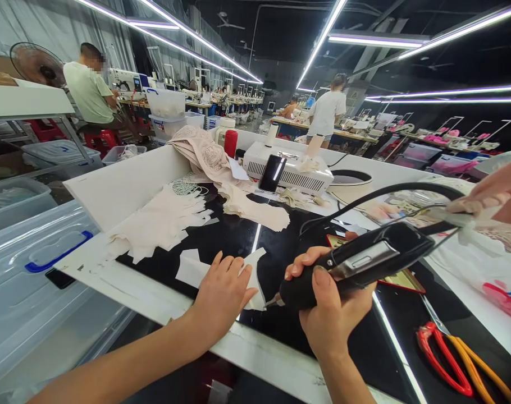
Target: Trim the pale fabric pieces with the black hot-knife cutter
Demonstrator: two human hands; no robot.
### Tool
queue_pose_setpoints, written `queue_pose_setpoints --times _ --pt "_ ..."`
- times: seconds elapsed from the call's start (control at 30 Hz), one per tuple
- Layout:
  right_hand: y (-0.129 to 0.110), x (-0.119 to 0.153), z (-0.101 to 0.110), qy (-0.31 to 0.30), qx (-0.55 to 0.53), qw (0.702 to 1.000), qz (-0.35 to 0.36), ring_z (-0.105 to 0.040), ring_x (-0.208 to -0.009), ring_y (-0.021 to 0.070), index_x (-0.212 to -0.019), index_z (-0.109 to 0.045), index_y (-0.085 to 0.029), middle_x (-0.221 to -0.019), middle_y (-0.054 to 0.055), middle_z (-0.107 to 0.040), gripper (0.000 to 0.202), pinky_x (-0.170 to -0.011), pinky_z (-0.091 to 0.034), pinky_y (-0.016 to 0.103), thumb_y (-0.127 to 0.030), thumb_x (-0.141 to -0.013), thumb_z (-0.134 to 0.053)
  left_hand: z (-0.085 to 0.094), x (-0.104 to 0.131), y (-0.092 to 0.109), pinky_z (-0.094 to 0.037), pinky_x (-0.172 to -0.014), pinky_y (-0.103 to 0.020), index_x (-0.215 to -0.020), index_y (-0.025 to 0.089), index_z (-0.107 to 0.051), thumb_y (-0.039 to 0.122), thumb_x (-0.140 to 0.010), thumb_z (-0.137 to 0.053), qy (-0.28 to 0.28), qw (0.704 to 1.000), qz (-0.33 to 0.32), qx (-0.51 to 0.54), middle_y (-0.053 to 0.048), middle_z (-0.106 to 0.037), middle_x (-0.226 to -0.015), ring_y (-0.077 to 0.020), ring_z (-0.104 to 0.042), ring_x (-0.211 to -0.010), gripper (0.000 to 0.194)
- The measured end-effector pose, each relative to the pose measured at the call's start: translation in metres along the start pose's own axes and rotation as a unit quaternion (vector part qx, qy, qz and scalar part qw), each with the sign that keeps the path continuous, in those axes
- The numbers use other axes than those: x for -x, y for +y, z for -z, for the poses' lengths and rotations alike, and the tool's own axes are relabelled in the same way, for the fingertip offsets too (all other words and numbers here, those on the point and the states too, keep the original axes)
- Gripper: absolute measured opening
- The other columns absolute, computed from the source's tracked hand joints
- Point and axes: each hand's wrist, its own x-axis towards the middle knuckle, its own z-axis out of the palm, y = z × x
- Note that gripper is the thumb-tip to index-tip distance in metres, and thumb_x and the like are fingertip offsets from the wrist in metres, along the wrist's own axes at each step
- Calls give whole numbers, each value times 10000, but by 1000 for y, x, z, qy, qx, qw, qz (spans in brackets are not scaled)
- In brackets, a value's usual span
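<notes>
My left hand (pixel 224 294) lies spread on a pale cut fabric piece (pixel 192 269) and presses it to the glossy black tabletop (pixel 281 336). In my right hand (pixel 333 306) is a black handheld tool (pixel 360 261) with a metal plate on its side. Its thin tip touches or nearly touches the right edge of the fabric, just right of my left fingers. A cable leaves the tool's back end at the upper right. Farther back lie a stack of pale fabric pieces (pixel 158 221) and another pale stack (pixel 258 210).
Red-handled scissors (pixel 443 359) and orange handles lie at the right front. A phone (pixel 273 173) leans against a white vented box (pixel 289 168). A red cylinder (pixel 231 143) stands behind. Plastic bins (pixel 28 280) line the left. Two people are visible at other tables.
</notes>
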Motion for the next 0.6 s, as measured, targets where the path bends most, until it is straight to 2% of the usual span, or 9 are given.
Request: queue_pose_setpoints --times 0.1,0.27,0.33,0.43,0.5,0.6 --pt "-1 0 -1 -2 -1 1000 3 -614 -619 141 -1349 -511 -326 -835 -48 -653 539 -564 -568 314 -266 -882 -774 5 7 -3 -449 -1149 -592 -1242 122 -654 332 -1011 -704 20 999 2 -27 -102 -678 -1073 -291 -643 -1032 316" --pt "-1 1 -2 -3 -8 1000 -3 -621 -625 144 -1367 -513 -316 -850 -44 -664 560 -571 -573 322 -266 -881 -784 16 11 -8 -468 -1142 -590 -1040 126 -684 262 -1045 -617 51 996 -8 -70 -75 -661 -917 -273 -636 -935 152" --pt "-2 2 -2 -3 -10 1000 -7 -621 -628 144 -1364 -515 -317 -851 -43 -664 556 -578 -572 322 -262 -881 -785 19 10 -6 -479 -1149 -534 -1030 125 -677 155 -1052 -556 82 994 -51 -57 -78 -675 -956 -254 -644 -972 127" --pt "-3 2 -2 -10 -9 1000 -6 -624 -639 149 -1353 -515 -328 -845 -45 -663 548 -589 -573 329 -267 -880 -786 20 10 -1 -501 -1137 -431 -1034 137 -665 23 -1046 -470 129 979 -160 -3 -68 -694 -1037 -209 -649 -1032 227" --pt "-4 2 -1 -12 -4 1000 -3 -627 -638 152 -1351 -513 -336 -840 -47 -660 543 -590 -572 332 -276 -883 -782 19 12 2 -559 -1027 -365 -1023 143 -665 26 -1057 -469 126 967 -219 27 -59 -693 -1001 -193 -656 -988 230" --pt "-4 2 -2 -10 2 1000 -3 -626 -631 152 -1342 -516 -343 -836 -48 -653 528 -581 -569 328 -285 -886 -775 13 15 3 -589 -844 -293 -1022 143 -666 42 -1056 -491 83 960 -259 60 -54 -676 -925 -182 -666 -899 206"
